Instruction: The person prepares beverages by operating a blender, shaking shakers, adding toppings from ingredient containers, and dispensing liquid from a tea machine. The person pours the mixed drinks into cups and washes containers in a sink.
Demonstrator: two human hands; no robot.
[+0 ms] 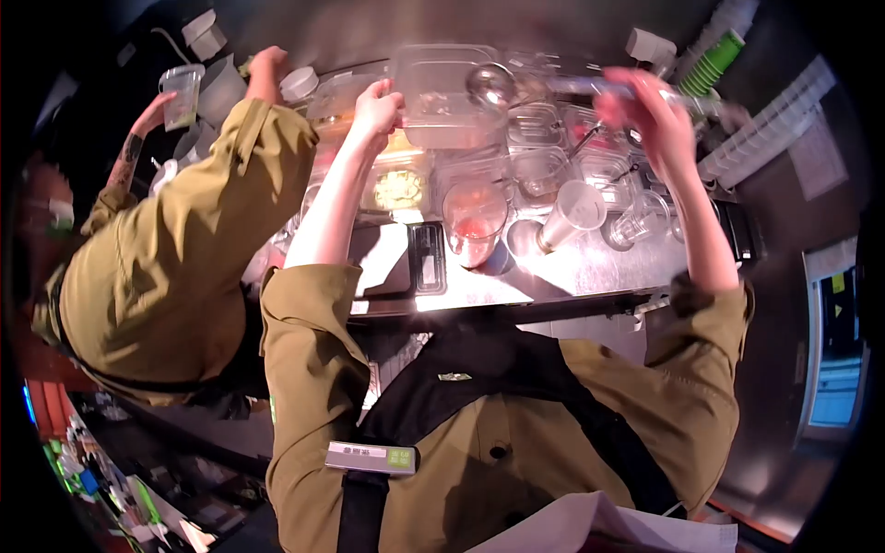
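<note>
My left hand (376, 111) has its fingers closed on the left side of a large clear plastic container (452, 124) at the back of the counter. My right hand (650, 115), smeared by motion, grips the handle of a metal ladle (490, 87). The ladle's round bowl is over the container's right side. In front stands a clear pitcher (476, 221) with something reddish inside. To its right are a tall translucent cup (573, 217), tilted in view, and a clear glass (636, 226).
Lidded bins, one with pale yellow pieces (399, 190), line the steel counter (470, 293). A black tray (427, 258) lies at the front. Stacked green cups (714, 63) and clear cups (765, 120) stand right. A co-worker's sleeve (157, 286) is close on my left; their hand holds a plastic cup (183, 97).
</note>
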